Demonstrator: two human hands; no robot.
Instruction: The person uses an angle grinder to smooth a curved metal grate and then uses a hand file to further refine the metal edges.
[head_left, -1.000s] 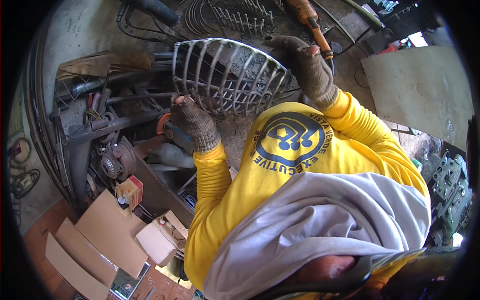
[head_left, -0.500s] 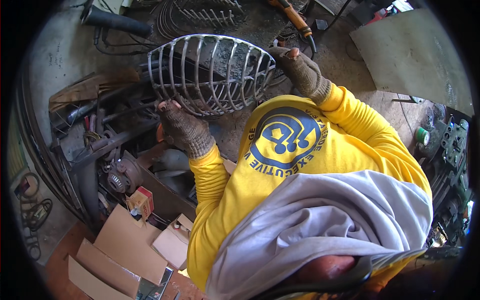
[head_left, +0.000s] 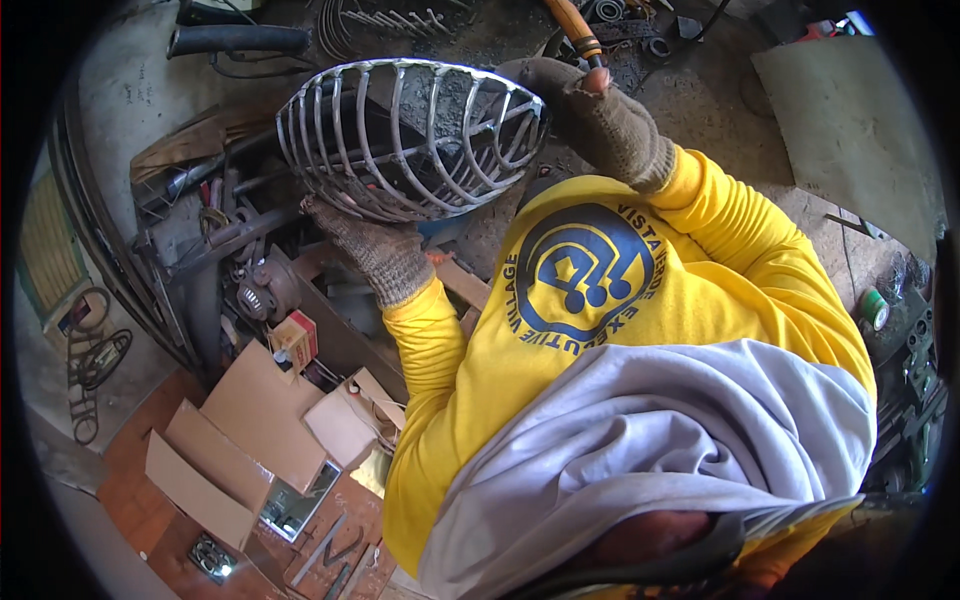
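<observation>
We wear a yellow sweatshirt [head_left: 470, 385] with a dark round print, and a pale grey cloth [head_left: 680, 430] drapes over it. To our right lies a broad flat panel [head_left: 860, 120]; to our left, folded-out cardboard [head_left: 262, 410] lies low in the view. The metal frame [head_left: 400, 156], a curved cage of bare ribs within a rim, is ahead of our chest, between our hands. Our right hand [head_left: 615, 130], in a brown knitted glove, is at its right end; the thumb [head_left: 598, 80] stands up, apart from the other fingers, which are partly hidden, so we cannot tell whether they are clamped. Our left hand [head_left: 375, 245], gloved alike, is at the frame's lower left, its fingers [head_left: 313, 210] clamped on the edge there, ribs covering part of them. Farther off we see a dark cylindrical handle [head_left: 240, 40] and, just beyond the right thumb, an orange tool [head_left: 572, 22]. Smaller are a red and yellow carton [head_left: 297, 338] beside the cardboard and a green roll [head_left: 875, 308] near our right sleeve.
</observation>
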